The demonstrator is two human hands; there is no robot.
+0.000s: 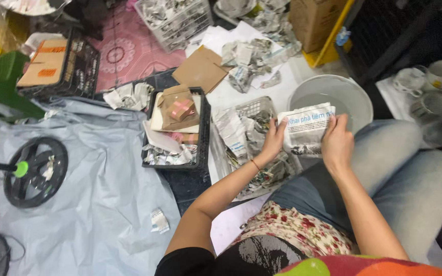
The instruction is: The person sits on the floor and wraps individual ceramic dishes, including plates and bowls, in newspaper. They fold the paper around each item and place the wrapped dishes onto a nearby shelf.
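Both hands grasp a folded printed newspaper sheet (305, 129), left hand (273, 140) on its left edge, right hand (336, 143) on the right, above the round grey plastic basin (356, 99), beside a grey basket of paper scraps (246, 135).

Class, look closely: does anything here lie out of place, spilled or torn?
Yes. Torn newspaper scraps lie strewn loose across the floor outside the crates, and one stray scrap sits alone on the grey sheet.

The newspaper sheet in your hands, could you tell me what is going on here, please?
A seated person holds a newspaper sheet by its two side edges, left hand and right hand, over their lap. Below it sits a pale basket of crumpled newspaper, with a round grey basin behind it. A black crate with brown paper parcels stands to the left.
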